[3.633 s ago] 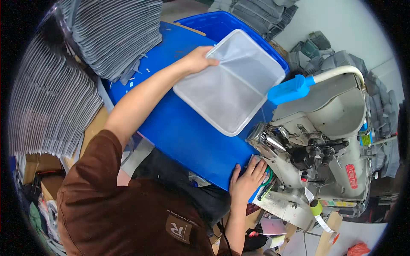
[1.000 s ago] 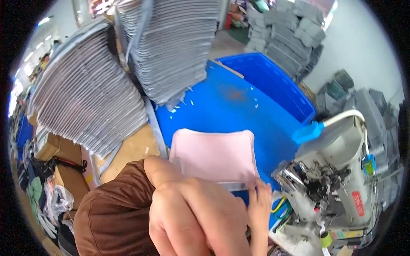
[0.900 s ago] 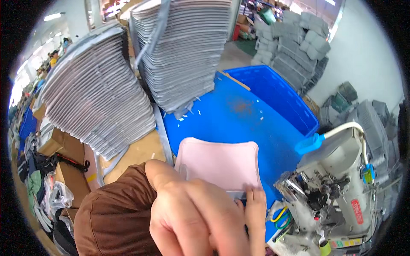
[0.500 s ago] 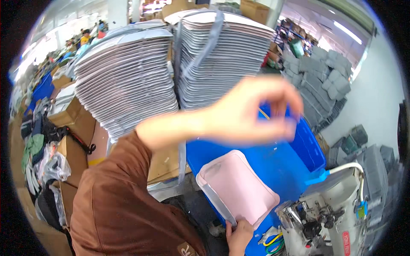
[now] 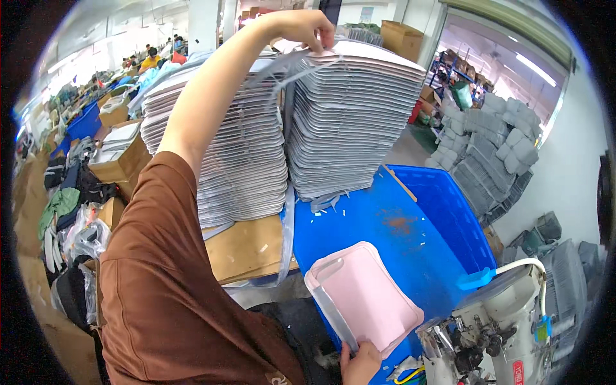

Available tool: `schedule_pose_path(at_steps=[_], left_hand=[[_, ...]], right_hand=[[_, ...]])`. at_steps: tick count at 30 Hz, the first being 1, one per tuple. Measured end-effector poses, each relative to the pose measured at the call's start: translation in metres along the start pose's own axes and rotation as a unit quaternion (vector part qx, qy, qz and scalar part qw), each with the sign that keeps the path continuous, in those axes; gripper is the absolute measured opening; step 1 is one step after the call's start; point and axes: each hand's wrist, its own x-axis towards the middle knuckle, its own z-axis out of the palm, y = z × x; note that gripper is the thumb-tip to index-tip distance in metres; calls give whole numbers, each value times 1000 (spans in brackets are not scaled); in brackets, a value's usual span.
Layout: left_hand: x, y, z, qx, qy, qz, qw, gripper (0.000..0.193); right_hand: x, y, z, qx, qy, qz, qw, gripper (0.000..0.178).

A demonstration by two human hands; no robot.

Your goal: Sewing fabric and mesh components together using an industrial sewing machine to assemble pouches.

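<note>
My left hand (image 5: 308,29) reaches far forward to the top of the right-hand stack of thin panels (image 5: 353,122). Its fingers are pinched on a grey fabric strip (image 5: 276,69) lying over the stack's top edge. At the front, a pink rounded rectangular panel (image 5: 372,289) lies on the blue tabletop (image 5: 359,221), a grey strip (image 5: 335,314) along its left side. My right hand (image 5: 360,364) grips that panel's near corner, thumb on top by the strip's end.
A second tall stack (image 5: 237,141) stands to the left on brown cardboard (image 5: 250,247). A white sewing machine (image 5: 500,327) occupies the near right. Beyond it is a blue bin (image 5: 443,199). Grey bundles (image 5: 487,141) are piled by the wall, boxes and cloth at left.
My left hand has moved up and forward from above the tabletop to the right stack's top, and the strip there has shifted. My right hand stays at the pink panel's corner.
</note>
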Motion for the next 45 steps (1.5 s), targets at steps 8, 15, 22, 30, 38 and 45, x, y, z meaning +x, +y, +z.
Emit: schedule_pose_path(at_steps=[8, 15, 22, 30, 38, 45], left_hand=[[-4, -19, 22, 269, 336, 34, 902, 30], [31, 15, 87, 187, 132, -60, 972, 43], [28, 25, 53, 186, 151, -56, 969, 46], [28, 95, -16, 93, 595, 0, 799, 17], [-37, 152, -14, -176, 256, -65, 948, 32], [-70, 143, 150, -274, -64, 47, 958, 31]], right_hand=[[-3, 6, 6, -23, 0, -6, 1000, 34], [-7, 16, 14, -19, 44, -38, 998, 30], [-1, 9, 14, -19, 47, -33, 998, 31], [-6, 10, 16, -26, 26, 5, 999, 34], [-5, 13, 17, -31, -1, -75, 997, 23], [4, -2, -16, -34, 16, -54, 998, 30]])
